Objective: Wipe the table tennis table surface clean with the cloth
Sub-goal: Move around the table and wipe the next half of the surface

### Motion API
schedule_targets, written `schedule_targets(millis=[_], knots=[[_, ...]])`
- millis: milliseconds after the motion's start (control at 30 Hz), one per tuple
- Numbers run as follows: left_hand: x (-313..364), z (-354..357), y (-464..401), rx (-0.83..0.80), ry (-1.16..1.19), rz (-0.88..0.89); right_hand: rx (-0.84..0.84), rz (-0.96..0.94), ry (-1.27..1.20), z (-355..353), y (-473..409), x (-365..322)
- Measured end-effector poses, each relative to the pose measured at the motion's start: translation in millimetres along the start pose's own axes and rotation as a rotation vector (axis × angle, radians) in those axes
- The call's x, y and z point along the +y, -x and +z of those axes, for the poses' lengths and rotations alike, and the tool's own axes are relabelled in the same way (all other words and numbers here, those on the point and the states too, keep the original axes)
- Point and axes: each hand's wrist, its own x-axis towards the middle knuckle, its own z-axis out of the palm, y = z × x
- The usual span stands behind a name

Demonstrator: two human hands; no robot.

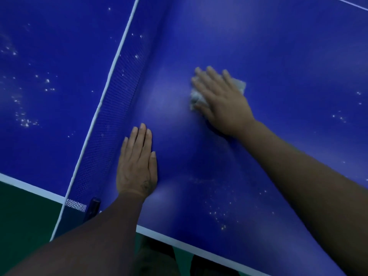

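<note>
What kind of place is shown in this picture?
Probably an indoor sports or games room. A blue table tennis table with white edge lines, its net stretched across, and a green floor below suggest it. The right hand presses a cloth on it.

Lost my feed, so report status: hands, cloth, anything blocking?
Right hand flat, pressing cloth on blue table. Left hand flat beside net. White specks remain near edge. Nothing blocking.

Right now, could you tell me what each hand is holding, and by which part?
Neither grips anything: the right hand presses flat on the cloth, the left hand rests on the table.
</note>
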Motion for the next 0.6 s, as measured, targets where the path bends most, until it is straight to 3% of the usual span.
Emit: schedule_targets(millis=[167,233,333,433,600], knots=[[0.4,-0.1,0.4,0.0,-0.002,-0.002,0.083,0.375,-0.054,1.1,90.1,-30.1],[0.5,-0.3,0.4,0.001,0.003,0.002,0.025,0.349,-0.1,6.2,133.0,-66.1],[0.7,-0.1,0.8,0.019,0.017,0.008,-0.062,0.163,-0.121,6.3,167.5,-87.3],[0.3,1.0,1.4,0.03,0.018,0.006,-0.087,0.041,-0.057,2.1,147.6,-57.6],[0.7,3.1,0.8,0.038,0.024,-0.003,0.055,0.418,0.018,-13.6,84.6,34.9]])
